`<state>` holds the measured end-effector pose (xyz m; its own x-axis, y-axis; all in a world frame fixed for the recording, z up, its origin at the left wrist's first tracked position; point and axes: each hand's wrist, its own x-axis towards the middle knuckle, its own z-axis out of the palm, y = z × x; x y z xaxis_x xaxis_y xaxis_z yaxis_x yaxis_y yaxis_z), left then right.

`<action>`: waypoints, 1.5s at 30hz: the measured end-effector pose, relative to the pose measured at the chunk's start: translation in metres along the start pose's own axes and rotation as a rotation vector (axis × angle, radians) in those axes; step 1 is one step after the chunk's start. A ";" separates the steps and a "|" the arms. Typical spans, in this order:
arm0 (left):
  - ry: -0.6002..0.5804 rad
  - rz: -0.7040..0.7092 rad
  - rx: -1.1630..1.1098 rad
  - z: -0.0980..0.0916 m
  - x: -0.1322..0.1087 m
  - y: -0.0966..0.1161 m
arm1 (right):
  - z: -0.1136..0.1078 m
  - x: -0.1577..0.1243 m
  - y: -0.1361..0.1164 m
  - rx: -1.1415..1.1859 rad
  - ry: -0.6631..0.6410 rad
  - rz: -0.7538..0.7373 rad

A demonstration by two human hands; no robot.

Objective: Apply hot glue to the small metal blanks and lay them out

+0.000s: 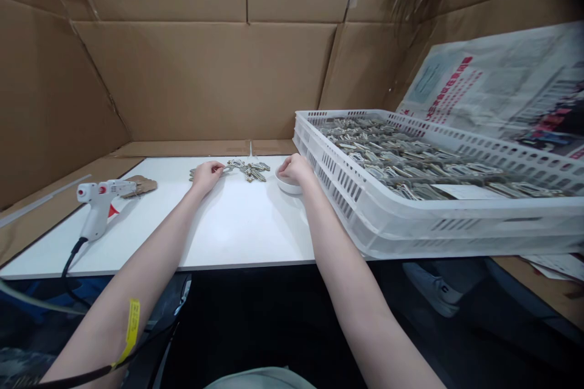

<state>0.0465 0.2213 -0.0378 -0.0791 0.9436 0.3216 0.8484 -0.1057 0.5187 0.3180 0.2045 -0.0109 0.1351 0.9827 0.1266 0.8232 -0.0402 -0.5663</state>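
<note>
My left hand (208, 176) is closed in a pinch beside a small pile of flat grey-gold pieces with pale outlines (250, 170). What its fingertips hold is too small to name. Another such piece (192, 174) shows partly behind that hand. Over on the right, my right hand (295, 168) reaches into a small white bowl (289, 186), its fingers curled together below the rim. The bowl's contents and anything in those fingers are hidden.
A large white plastic crate (383, 219) full of similar flat pieces (401, 155) stands at the right. At the left a white glue gun (98, 203) rests with its nozzle at a brown cardboard scrap (141, 185). Cardboard walls (205, 79) enclose the white table (246, 231).
</note>
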 end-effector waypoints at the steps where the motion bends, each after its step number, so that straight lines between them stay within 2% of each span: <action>1: 0.000 -0.001 -0.001 0.000 0.000 0.001 | -0.002 0.000 -0.001 -0.015 -0.014 0.021; 7: -0.002 -0.006 -0.018 -0.002 -0.003 0.004 | -0.005 -0.003 -0.007 -0.030 -0.021 0.100; 17: 0.036 0.043 -0.202 0.003 0.001 0.003 | -0.004 -0.003 -0.012 0.056 0.102 0.066; 24: -0.036 0.099 -0.495 0.011 0.000 0.009 | 0.003 0.003 -0.016 0.189 0.144 -0.115; 31: -0.172 0.187 -0.734 0.013 -0.014 0.029 | 0.012 0.000 -0.025 0.344 0.023 -0.376; 38: -0.285 0.228 -0.843 0.011 -0.019 0.039 | 0.015 -0.003 -0.029 0.379 -0.003 -0.464; 45: -0.340 0.220 -0.900 0.009 -0.020 0.039 | 0.016 -0.006 -0.030 0.359 -0.003 -0.487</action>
<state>0.0856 0.2015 -0.0309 0.3070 0.8992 0.3118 0.1000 -0.3563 0.9290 0.2837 0.2029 -0.0073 -0.2124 0.8735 0.4380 0.5528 0.4770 -0.6832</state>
